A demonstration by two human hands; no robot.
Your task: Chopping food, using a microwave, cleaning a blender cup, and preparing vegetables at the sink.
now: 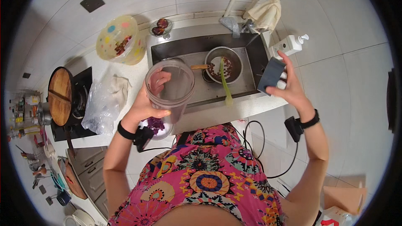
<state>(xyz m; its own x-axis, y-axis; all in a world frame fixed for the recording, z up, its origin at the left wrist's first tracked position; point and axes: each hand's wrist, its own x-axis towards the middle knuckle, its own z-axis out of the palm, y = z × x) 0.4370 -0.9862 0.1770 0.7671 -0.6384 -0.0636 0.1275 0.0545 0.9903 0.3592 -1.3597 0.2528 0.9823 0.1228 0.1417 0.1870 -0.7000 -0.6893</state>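
My left hand (144, 106) is wrapped around a large clear plastic container (171, 91), its round open mouth facing up. To the right, my right hand (290, 84) grips a dark grey block-like object (272, 76) between thumb and fingers; white rounded bits show beside it, and I cannot tell what it is. Between the hands, a steel saucepan (240, 66) with a wooden handle rests in the sink (191, 95). Small reddish-brown round pieces lie in the pan, and a pale green stalk (225, 88) leans over its rim. Partly hidden under my left wrist is a bowl of purple pieces (154, 126).
A dotted waste bin (137, 47) and a glass dish (166, 34) with dark red halves stand behind. Plastic bags (102, 103) lie left, near a wooden-lidded pan (59, 97) on the stove. A white pump bottle (289, 45) stands right. Cables hang by the counter's front.
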